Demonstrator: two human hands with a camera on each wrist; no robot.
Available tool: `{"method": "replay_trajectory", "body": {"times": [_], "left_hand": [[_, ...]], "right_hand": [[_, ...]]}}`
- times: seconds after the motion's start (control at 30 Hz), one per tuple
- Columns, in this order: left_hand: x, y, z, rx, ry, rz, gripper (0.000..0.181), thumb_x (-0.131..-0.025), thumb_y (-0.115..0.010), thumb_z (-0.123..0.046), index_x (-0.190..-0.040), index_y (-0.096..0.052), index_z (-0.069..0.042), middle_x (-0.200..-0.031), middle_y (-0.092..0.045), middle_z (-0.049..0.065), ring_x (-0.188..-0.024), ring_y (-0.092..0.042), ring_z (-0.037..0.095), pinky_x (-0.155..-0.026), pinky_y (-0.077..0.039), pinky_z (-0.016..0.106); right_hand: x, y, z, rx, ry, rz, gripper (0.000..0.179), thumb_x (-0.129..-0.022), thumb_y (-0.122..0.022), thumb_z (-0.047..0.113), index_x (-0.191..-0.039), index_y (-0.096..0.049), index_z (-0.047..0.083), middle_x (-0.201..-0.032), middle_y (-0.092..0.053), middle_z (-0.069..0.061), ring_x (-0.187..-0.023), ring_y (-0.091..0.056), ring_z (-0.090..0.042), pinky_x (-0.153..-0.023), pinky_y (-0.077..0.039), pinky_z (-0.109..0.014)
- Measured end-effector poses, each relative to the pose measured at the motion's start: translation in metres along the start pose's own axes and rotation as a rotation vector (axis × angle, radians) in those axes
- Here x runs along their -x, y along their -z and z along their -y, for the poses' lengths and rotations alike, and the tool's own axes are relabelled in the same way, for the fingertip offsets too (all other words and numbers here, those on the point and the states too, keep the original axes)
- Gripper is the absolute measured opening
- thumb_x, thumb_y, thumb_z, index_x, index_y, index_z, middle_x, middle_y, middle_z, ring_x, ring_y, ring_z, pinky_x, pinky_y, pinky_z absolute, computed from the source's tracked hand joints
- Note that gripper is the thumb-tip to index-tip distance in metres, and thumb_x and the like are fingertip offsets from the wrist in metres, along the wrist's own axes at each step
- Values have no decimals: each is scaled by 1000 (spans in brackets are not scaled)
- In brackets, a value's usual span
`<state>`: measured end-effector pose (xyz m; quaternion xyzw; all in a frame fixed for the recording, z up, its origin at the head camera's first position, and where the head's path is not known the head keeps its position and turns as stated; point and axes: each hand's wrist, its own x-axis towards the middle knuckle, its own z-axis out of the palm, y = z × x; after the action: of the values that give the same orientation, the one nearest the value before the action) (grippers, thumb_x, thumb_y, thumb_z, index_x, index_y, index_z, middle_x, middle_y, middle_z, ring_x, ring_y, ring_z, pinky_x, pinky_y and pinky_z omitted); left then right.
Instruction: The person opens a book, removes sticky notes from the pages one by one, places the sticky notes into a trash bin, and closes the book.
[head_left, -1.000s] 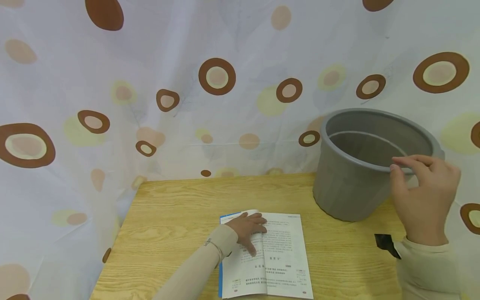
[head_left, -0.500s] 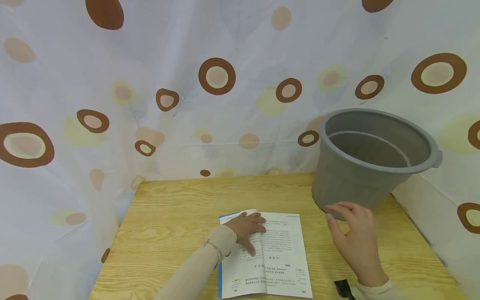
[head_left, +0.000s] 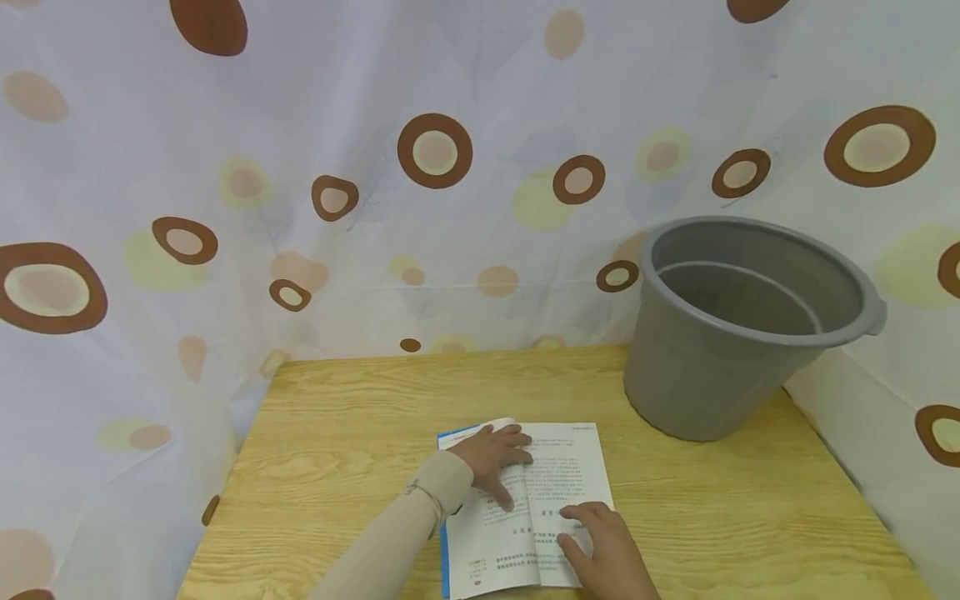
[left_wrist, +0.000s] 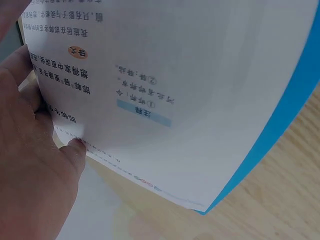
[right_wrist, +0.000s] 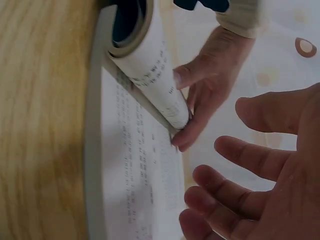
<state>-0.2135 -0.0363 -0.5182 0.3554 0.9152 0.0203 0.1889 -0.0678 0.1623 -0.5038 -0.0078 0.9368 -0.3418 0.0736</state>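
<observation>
An open book (head_left: 566,458) with printed pages lies on the wooden table, its blue cover (head_left: 444,554) edging out at the left. Across the left page, close to the fold, rests my left hand (head_left: 491,458), fingers spread. In the right wrist view the left-side pages (right_wrist: 155,75) curve upward under that hand. My right hand (head_left: 609,550) hovers over the lower right page. Its fingers (right_wrist: 250,155) are loosely bent and hold nothing. The left wrist view has the left hand (left_wrist: 35,160) beside a bowed page (left_wrist: 220,90).
A large grey bucket (head_left: 686,375) stands on the table (head_left: 360,417) at the back right. Behind and on both sides hangs a white curtain (head_left: 480,83) with brown and yellow spots.
My right hand has come from beside the bucket rim down and left to the book's lower right page. My left hand has stayed on the left page.
</observation>
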Motion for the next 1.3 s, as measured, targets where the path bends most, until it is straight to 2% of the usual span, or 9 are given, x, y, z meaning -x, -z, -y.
{"method": "replay_trajectory", "body": {"times": [0.2, 0.33, 0.47, 0.63, 0.8, 0.93, 1.1, 1.17, 1.3], "left_hand": [[-4, -1, -1, -11, 16, 15, 83, -68, -83, -58, -143, -51, -37, -161, -32, -17, -156, -17, 9, -131, -16, 38], [-3, 0, -2, -15, 11, 6, 83, -68, -83, -57, -142, -52, -37, -161, -33, -17, -156, -17, 10, -130, -17, 39], [2, 4, -1, -35, 4, -12, 81, -70, -82, -57, -142, -53, -36, -161, -34, -16, -155, -19, 12, -130, -20, 41], [8, 15, -4, -35, 0, 2, 76, -73, -81, -55, -141, -53, -34, -160, -36, -14, -155, -21, 12, -130, -18, 41], [9, 27, -14, -64, 0, 13, 75, -75, -80, -54, -142, -53, -33, -158, -40, -13, -154, -26, 13, -131, -16, 39], [10, 34, -25, -106, 29, 22, 74, -75, -82, -51, -141, -54, -33, -156, -43, -13, -152, -31, 13, -130, -19, 37], [18, 47, -43, -144, 61, 29, 69, -80, -77, -49, -142, -54, -31, -154, -47, -11, -148, -38, 14, -126, -29, 35], [25, 56, -51, -156, 54, 13, 66, -84, -73, -50, -143, -52, -30, -153, -48, -10, -146, -41, 14, -124, -33, 35], [41, 79, -68, -199, 10, -31, 63, -90, -65, -54, -146, -49, -29, -153, -48, -7, -145, -43, 14, -123, -36, 36]], "right_hand": [[1, -27, -12, -39, 14, 169, 46, -87, -72, 25, -126, -60, 2, -125, -61, -17, -114, -59, -38, -98, -49, -63], [2, -35, -9, -59, 37, 223, 53, -87, -71, 26, -129, -56, -2, -127, -59, -21, -117, -56, -45, -99, -46, -69], [2, -36, -2, -62, 39, 224, 57, -88, -71, 27, -133, -53, -2, -129, -58, -23, -119, -55, -47, -99, -45, -69], [2, -37, 2, -61, 77, 238, 59, -89, -69, 29, -136, -51, -2, -131, -57, -22, -119, -57, -44, -100, -46, -65], [2, -35, 4, -81, 70, 247, 64, -91, -68, 31, -140, -47, -3, -135, -55, -22, -123, -55, -45, -103, -44, -66], [3, -33, 6, -93, 45, 213, 64, -91, -67, 31, -142, -46, -1, -137, -55, -21, -126, -54, -44, -106, -43, -65], [10, -29, 12, -113, 81, 148, 61, -93, -64, 36, -142, -48, 4, -138, -57, -13, -115, -61, -29, -96, -55, -51], [12, -26, 15, -144, 91, 132, 59, -95, -61, 40, -142, -48, 7, -139, -57, -10, -111, -62, -24, -90, -57, -42], [11, -20, 22, -228, 81, 125, 58, -101, -51, 44, -144, -46, 7, -142, -55, -11, -114, -61, -25, -83, -56, -35]]}}
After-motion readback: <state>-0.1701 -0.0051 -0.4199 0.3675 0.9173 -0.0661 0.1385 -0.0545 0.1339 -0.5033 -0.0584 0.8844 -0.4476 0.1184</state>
